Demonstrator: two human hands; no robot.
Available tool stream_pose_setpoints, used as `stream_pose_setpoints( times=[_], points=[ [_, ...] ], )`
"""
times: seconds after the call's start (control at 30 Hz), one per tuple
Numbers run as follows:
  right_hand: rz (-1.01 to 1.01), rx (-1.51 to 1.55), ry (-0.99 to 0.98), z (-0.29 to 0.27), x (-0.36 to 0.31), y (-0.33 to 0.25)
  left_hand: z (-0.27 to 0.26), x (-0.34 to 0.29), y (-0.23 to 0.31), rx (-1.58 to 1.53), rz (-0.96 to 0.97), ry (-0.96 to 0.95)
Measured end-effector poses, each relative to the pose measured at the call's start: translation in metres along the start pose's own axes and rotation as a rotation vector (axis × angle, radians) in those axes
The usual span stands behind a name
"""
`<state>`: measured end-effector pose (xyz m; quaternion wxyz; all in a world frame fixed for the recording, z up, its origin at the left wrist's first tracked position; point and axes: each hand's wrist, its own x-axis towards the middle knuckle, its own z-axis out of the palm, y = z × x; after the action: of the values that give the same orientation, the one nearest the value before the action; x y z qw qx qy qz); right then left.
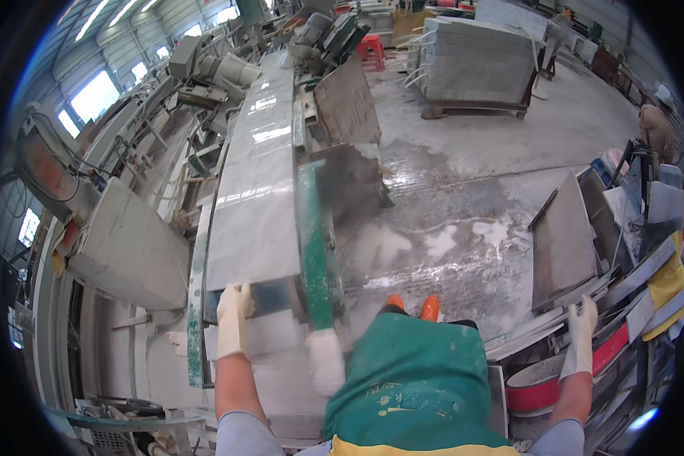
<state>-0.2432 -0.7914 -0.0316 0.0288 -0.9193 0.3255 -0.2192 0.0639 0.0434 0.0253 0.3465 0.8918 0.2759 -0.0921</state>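
Note:
A long, pale, glossy stone slab (254,182) lies on a machine bed running away from me. My left hand (235,311), in a white glove, is at the slab's near edge, its fingers bent against it; their undersides are hidden. Below that edge a dark belt (273,298) shows. Far to the right, my right hand (583,323), also gloved, has its fingers stretched and apart. It hangs over a heap of narrow stone strips (623,285), and I see nothing held in it.
A green rail (313,228) borders the bed's right side, ending in a white roller-like piece (325,361). Flat panels (562,243) lean at right beside a red-banded tub (532,395). A slab stack (475,61) stands on a pallet behind. The floor (448,190) is wet.

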Motion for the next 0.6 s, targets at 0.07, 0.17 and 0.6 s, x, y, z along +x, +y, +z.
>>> stream_pose_setpoints(
  times=[0.07, 0.17, 0.6],
  points=[
    [0.005, -0.171, 0.140, -0.026, -0.004, 0.042, -0.001, -0.011, 0.014, 0.123, 0.089, 0.111],
    [0.249, -0.471, 0.135, -0.057, -0.017, 0.097, 0.019, -0.030, 0.031, -0.005, 0.329, 0.179],
    [0.605, -0.490, 0.020, -0.068, -0.034, 0.104, 0.145, -0.068, 0.093, 0.183, 1.223, 0.201]
  ],
)
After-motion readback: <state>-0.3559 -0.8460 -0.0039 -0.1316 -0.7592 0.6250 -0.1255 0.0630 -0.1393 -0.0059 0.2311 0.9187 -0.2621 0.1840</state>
